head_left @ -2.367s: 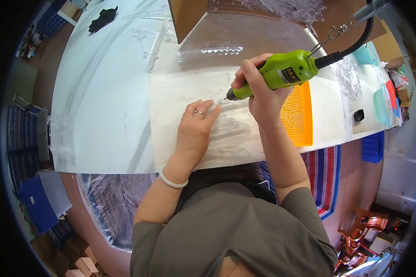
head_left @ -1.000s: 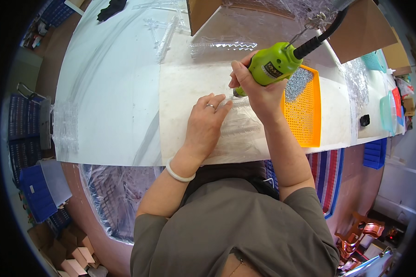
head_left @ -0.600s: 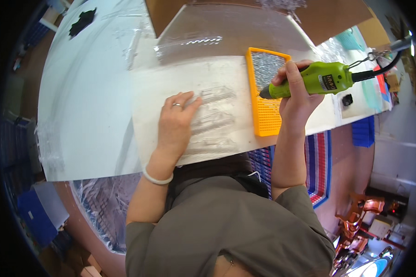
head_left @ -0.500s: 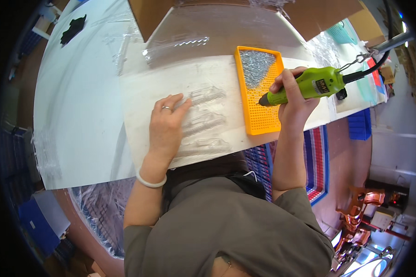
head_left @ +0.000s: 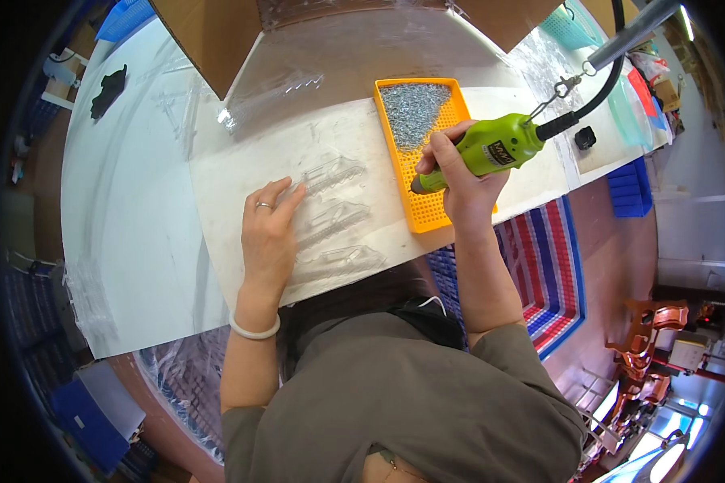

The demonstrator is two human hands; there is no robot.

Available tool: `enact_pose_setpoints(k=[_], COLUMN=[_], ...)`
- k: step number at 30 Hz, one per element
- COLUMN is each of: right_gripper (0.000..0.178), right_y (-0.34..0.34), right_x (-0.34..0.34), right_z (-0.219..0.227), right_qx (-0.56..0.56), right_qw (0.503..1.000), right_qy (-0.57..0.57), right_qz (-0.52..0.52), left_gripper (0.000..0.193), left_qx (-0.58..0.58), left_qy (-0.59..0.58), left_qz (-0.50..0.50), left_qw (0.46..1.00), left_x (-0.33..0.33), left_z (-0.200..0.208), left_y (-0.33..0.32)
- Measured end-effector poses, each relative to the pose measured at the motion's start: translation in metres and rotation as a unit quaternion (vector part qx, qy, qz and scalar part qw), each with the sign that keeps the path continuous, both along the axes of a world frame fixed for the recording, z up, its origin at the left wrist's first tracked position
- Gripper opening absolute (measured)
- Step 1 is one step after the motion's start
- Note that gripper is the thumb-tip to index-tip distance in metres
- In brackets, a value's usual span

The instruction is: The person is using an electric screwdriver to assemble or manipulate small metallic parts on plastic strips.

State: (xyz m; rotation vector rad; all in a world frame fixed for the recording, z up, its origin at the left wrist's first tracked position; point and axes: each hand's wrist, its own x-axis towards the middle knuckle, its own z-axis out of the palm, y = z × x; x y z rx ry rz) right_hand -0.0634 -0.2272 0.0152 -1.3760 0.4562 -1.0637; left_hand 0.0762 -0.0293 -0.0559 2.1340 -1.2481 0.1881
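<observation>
My right hand (head_left: pixel 469 191) is wrapped round a green electric screwdriver (head_left: pixel 499 146), held tilted with its dark nose low over the left side of a yellow perforated tray (head_left: pixel 427 211). A heap of small silver screws (head_left: pixel 413 111) fills the tray's far part. Whether a screw sits on the driver's tip is too small to tell. My left hand (head_left: pixel 267 241) rests on the white board, fingers apart and slightly bent. Its fingertips are at the left end of the farthest clear plastic part (head_left: pixel 330 174). Two more such parts, a middle one (head_left: pixel 334 221) and a nearest one (head_left: pixel 338 262), lie toward me.
The screwdriver hangs from a chain (head_left: pixel 557 95) and black cable (head_left: pixel 596 101) under a metal bar (head_left: pixel 632 36). An open cardboard box (head_left: pixel 209 40) stands at the back. A black cloth (head_left: pixel 109 91) lies far left; a teal basket (head_left: pixel 570 28) stands far right.
The whole view has shifted, moving the table scene leftward. Against the tray, the screwdriver's nose has moved left toward the near-left wall. My left hand stays by the clear parts.
</observation>
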Motion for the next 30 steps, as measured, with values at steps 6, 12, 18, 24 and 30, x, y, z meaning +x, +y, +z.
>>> enact_pose_setpoints(k=[6, 12, 18, 24, 30], right_gripper=[0.008, 0.009, 0.012, 0.012, 0.009], right_y=[0.001, 0.0, 0.003, -0.001, 0.005], right_x=[0.0, -0.001, -0.003, -0.001, 0.017], right_z=[0.0, -0.002, -0.002, 0.007, 0.037], right_qx=[0.001, -0.008, -0.022, -0.013, -0.026], right_qw=[1.0, 1.0, 0.998, 0.999, 0.993], right_qy=[0.01, 0.005, 0.024, 0.025, -0.097], right_qz=[0.005, 0.0, 0.045, 0.032, 0.062], left_gripper=[0.037, 0.038, 0.039, 0.046, 0.033], left_qx=[0.01, 0.009, -0.004, 0.018, 0.027], left_qy=[0.002, -0.001, 0.006, 0.029, -0.069], left_qz=[0.005, 0.003, -0.002, 0.017, 0.014], left_qw=[1.0, 1.0, 1.0, 0.999, 0.997], left_x=[-0.001, -0.001, -0.002, -0.003, -0.007], left_z=[0.001, 0.0, 0.005, 0.011, 0.006], left_y=[0.001, 0.0, 0.001, 0.009, 0.023])
